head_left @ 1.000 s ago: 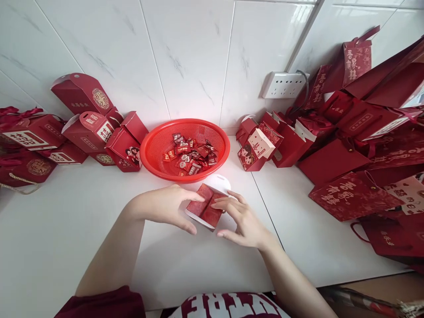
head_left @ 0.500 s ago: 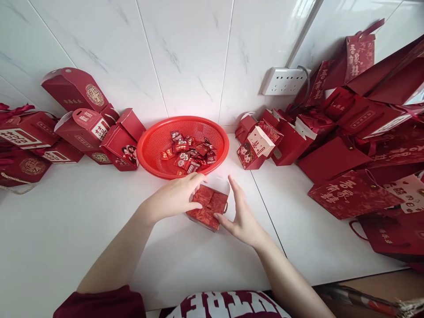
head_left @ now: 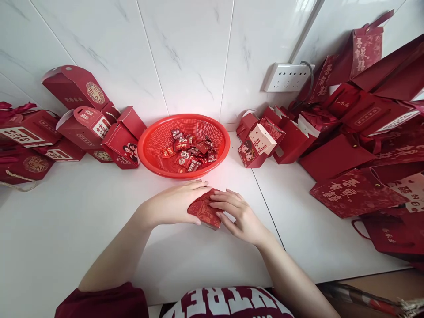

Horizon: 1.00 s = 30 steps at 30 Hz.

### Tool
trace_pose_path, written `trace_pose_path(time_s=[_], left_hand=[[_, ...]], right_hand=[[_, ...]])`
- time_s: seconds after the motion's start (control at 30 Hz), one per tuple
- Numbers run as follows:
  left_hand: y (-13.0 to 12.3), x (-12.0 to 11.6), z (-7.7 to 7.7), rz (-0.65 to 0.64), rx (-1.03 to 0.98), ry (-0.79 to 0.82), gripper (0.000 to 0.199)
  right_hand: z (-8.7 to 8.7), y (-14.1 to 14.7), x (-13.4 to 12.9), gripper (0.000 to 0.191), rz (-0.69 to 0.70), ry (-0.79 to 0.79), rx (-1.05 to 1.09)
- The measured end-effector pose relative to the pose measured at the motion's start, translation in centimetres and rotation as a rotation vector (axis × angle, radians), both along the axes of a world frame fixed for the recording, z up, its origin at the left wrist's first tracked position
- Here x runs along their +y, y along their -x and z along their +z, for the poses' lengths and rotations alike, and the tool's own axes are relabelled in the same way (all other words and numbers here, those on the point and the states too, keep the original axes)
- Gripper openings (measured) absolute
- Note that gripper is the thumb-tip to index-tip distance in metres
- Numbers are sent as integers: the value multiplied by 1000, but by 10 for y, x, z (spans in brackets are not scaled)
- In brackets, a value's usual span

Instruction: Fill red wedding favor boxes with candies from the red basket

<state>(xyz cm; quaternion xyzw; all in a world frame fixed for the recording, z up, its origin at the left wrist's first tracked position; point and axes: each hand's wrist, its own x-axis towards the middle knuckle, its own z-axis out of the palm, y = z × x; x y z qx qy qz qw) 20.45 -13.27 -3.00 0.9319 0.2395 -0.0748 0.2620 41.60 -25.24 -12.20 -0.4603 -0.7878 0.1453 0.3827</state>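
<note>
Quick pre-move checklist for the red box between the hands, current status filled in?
1. Left hand on the small red box: ok, at its left side.
2. Right hand on the box: ok, fingers over the right part of its top.
3. Box top fully closed: cannot tell, hands cover part of it.
4. Box contents: cannot tell, not visible.
5. Box apart from the red basket: ok, basket stands behind it.
6. Wrapped sweets inside the basket: ok.
</note>
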Motion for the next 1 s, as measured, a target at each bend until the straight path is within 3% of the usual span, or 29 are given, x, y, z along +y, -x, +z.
trace_pose_path(time_s=[0.23, 0.4, 0.6, 0.83, 1.0], left_hand=[[-8, -20, -24, 35, 102, -67, 105], [-5, -39, -41, 77, 21, -174, 104], [4, -49, -39, 78, -9, -196, 93], [15, -77, -41, 139, -60, -372, 67], [26, -97, -42, 213, -47, -461, 63]], right_hand=[[-2, 1, 1, 32, -8, -17, 35], [-1, 3, 1, 33, 3, 5, 66], [-1, 2, -2, 31, 4, -7, 110], [-5, -4, -7, 22, -104, -76, 124], [-4, -4, -8, 23, -126, -108, 123]])
